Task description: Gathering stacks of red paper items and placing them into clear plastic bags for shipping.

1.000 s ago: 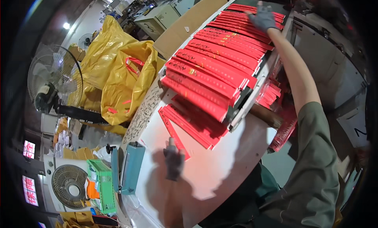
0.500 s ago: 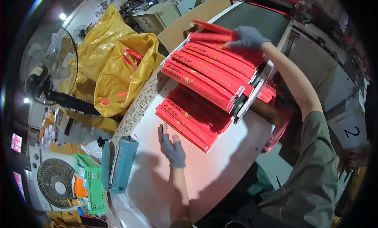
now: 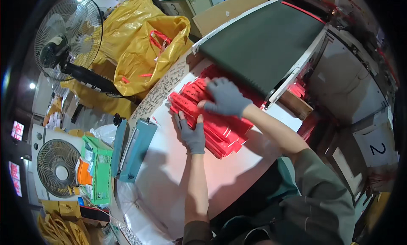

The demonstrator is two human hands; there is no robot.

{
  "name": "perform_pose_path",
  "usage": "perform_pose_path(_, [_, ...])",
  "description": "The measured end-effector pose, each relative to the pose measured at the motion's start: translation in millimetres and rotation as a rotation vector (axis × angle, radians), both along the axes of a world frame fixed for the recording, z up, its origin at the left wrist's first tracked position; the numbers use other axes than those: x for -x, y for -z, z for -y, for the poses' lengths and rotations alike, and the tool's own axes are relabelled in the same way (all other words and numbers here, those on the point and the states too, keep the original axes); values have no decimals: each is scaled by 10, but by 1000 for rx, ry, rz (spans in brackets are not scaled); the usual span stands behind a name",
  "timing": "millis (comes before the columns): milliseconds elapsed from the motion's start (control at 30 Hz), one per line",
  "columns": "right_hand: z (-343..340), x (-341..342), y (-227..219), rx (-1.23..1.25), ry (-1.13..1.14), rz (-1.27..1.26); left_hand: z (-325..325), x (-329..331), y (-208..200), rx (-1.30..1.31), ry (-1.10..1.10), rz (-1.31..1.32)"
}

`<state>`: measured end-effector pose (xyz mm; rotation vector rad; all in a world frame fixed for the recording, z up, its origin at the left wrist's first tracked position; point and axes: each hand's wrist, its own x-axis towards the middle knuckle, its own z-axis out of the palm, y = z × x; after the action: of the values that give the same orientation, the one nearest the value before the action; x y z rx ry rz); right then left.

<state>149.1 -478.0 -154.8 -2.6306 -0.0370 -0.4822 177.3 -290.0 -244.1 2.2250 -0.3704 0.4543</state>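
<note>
A pile of long, flat red packets [image 3: 222, 132] with dark and gold print lies on the white tabletop [image 3: 178, 181], just below the end of a dark green conveyor belt [image 3: 258, 41]. My left hand [image 3: 193, 136], in a grey glove with bare fingertips, rests against the pile's near left side, fingers apart. Across the top of the packets lies my right hand [image 3: 227, 97] in a similar glove, its thumb spread from the fingers. The packets under it sit unevenly, some askew, and its palm hides part of them.
On the left stand a blue-grey desktop device [image 3: 137, 149], a green crate [image 3: 99, 168] and a black fan [image 3: 68, 44]. Yellow bags [image 3: 148, 54] with red scraps slump beyond the table. A cardboard panel [image 3: 229, 14] borders the belt's far side.
My right hand has come down toward me from the belt, and the packets there now lie on the lower pile. The belt surface is bare. My left hand has moved up against the pile.
</note>
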Motion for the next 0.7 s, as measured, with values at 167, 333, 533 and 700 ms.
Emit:
perform_pose_path(167, [376, -513, 884, -413, 200, 290, -23, -50, 35, 402, 112, -106])
perform_pose_path(333, [-315, -150, 472, -448, 22, -266, -125, 22, -130, 699, 221, -597])
perform_pose_path(533, [-674, 1340, 416, -777, -240, -424, -694, 1509, -338, 779, 359, -801])
perform_pose_path(700, [-786, 2564, 771, -1055, -627, -724, -1444, 2650, -1, 476, 649, -574])
